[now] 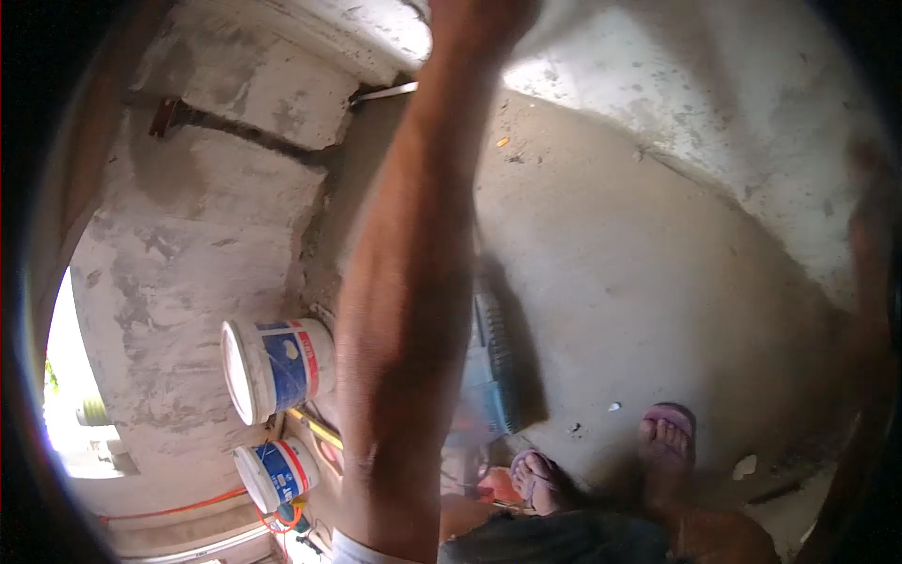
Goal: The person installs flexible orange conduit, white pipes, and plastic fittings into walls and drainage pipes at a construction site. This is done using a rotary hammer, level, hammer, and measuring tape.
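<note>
My left forearm rises through the middle of the head view, a pale sleeve edge at its lower end. Only the wrist end of my left hand (484, 17) shows at the top edge, close to the pale plastered wall (601, 85). Its fingers are outside the frame, so what it holds or touches is hidden. Along the dark right rim runs another blurred arm, with what looks like my right hand (866, 164) beside the wall. Shadow and blur hide its fingers.
Two white buckets with blue and red labels, one larger (277, 368) and one smaller (275, 473), stand at lower left. A bluish ribbed container (489, 376) sits partly behind my forearm. An orange cord (178, 508) runs nearby. My sandalled feet (669, 437) are on the bare floor (592, 282).
</note>
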Demonstrator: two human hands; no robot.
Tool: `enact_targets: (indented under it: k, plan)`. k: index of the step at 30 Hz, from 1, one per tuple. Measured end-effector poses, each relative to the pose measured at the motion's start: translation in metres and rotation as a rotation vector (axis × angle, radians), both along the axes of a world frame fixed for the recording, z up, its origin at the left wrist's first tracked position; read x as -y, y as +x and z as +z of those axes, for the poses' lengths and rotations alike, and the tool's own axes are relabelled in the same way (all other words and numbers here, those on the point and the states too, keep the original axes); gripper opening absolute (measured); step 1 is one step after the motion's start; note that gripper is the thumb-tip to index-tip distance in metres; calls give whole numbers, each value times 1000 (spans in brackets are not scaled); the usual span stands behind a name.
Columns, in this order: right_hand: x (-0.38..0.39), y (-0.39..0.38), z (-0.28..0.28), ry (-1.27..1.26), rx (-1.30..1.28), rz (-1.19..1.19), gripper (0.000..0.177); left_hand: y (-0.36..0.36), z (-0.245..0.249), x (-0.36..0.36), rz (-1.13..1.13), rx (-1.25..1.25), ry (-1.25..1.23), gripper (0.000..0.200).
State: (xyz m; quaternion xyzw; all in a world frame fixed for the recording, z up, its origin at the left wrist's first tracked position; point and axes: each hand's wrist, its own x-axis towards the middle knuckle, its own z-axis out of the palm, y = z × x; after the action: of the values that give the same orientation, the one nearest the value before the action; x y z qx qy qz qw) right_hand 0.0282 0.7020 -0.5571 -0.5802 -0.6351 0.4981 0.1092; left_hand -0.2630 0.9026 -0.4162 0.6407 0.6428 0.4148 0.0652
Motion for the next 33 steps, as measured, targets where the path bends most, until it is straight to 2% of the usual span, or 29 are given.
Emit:
enact_targets:
  k: [2, 4, 6, 8, 9, 10, 13, 18, 19, 21, 22, 23, 27, 30, 33]
  plan:
    - [0, -4, 3, 74, 68, 91, 30, 26, -26, -9, -41, 28, -27, 72]
    - [-1, -10, 5, 134, 132, 166, 32, 32, -70, -23, -192, -53, 94, 75]
    - [1, -14, 8, 210, 203, 245, 33, 38, -110, -28, -232, -158, 184, 32]
    - [0, -18, 15, 301, 287, 319, 35, 53, -119, -3, -225, -178, 306, 32]
    - [-3, -21, 20, 362, 347, 360, 36, 57, -111, 15, -333, 50, 31, 33]
    - [-7, -25, 26, 416, 414, 401, 37, 58, -132, 13, -320, -117, 206, 37]
    - [-25, -31, 55, 627, 665, 507, 40, 64, -156, 7, -373, -238, 233, 42]
    - [-95, -3, 118, 804, 1223, 656, 46, 80, -206, 19, -450, -391, 142, 49]
    - [-112, 8, 122, 791, 1308, 691, 47, 83, -218, 17, -469, -500, 22, 49]
    - [-131, 34, 100, 726, 1350, 727, 49, 95, -246, 17, -477, -619, 24, 47]
    - [-131, 43, 77, 710, 1329, 731, 41, 95, -254, 18, -470, -675, 12, 46]
    - [-131, 51, 56, 694, 1308, 734, 35, 104, -249, 23, -502, -775, -278, 48]
    - [-136, 67, -10, 463, 1260, 700, 39, 114, -298, 18, -548, -932, -454, 57]
    - [-146, 82, -52, 380, 1200, 617, 45, 115, -308, 19, -559, -794, -419, 52]
    - [-159, 96, -81, 223, 1102, 526, 55, 118, -328, 17, -552, -697, -446, 58]
